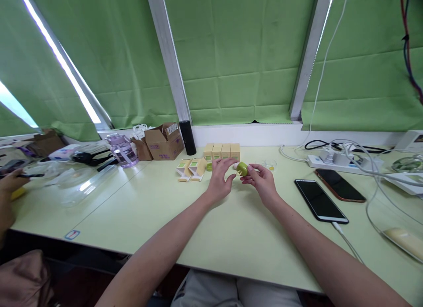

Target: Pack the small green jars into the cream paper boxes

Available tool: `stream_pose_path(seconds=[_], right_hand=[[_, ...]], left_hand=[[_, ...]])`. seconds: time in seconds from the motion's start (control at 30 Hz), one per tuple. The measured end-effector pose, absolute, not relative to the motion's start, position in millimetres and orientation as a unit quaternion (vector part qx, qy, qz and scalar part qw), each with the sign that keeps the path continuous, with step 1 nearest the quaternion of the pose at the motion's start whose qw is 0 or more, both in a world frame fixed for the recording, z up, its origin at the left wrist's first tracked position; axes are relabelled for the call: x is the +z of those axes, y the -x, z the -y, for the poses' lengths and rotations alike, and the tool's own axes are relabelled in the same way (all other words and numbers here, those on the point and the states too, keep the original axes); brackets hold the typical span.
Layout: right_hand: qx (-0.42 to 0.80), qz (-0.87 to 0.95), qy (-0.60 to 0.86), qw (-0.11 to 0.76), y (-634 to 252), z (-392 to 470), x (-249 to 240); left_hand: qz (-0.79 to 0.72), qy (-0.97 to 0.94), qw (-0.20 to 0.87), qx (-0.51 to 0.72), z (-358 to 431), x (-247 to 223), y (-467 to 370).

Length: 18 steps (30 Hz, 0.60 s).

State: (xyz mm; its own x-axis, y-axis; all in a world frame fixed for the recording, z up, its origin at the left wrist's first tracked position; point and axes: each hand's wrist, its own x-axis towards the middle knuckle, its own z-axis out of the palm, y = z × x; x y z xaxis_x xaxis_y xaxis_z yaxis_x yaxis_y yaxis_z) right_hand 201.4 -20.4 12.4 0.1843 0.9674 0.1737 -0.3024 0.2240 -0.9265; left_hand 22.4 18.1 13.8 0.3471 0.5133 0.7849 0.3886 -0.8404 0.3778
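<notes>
My right hand (261,183) holds a small green round jar (242,168) by its fingertips, just above the pale green table (158,210). My left hand (220,180) hovers beside the jar with fingers spread, holding nothing. A row of small yellow boxes (221,151) stands upright just behind my hands. Two more yellow boxes (191,169) lie flat to their left. A small green lid (209,167) sits near the lying boxes.
Two phones (320,200) lie to the right, one on a white cable. A power strip (333,162) with cords sits behind them. A black cylinder (187,137), cardboard boxes (164,142) and a purple bottle (122,150) stand at back left. Another person's hand (9,185) is at far left.
</notes>
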Motion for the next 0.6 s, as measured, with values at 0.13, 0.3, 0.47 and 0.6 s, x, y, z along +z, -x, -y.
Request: stream_pose_path(seconds=[0.13, 0.3, 0.47, 0.6], right_hand=[[0.518, 0.413, 0.383, 0.644, -201.5, 19.2, 11.4], [0.532, 0.416, 0.382, 0.632, -200.0, 19.4, 10.8], [0.525, 0.428, 0.389, 0.624, -201.4, 19.2, 8.6], [0.513, 0.43, 0.41, 0.62, -203.4, 19.2, 7.5]], left_hand=[[-0.276, -0.831, 0.032, 0.482, -15.8, 13.1, -23.8], [-0.28, -0.837, 0.019, 0.47, -16.1, 11.1, -24.5], [-0.273, -0.837, 0.026, 0.473, -19.2, 8.1, -24.5], [-0.271, -0.836, 0.034, 0.477, -21.5, 7.0, -24.7]])
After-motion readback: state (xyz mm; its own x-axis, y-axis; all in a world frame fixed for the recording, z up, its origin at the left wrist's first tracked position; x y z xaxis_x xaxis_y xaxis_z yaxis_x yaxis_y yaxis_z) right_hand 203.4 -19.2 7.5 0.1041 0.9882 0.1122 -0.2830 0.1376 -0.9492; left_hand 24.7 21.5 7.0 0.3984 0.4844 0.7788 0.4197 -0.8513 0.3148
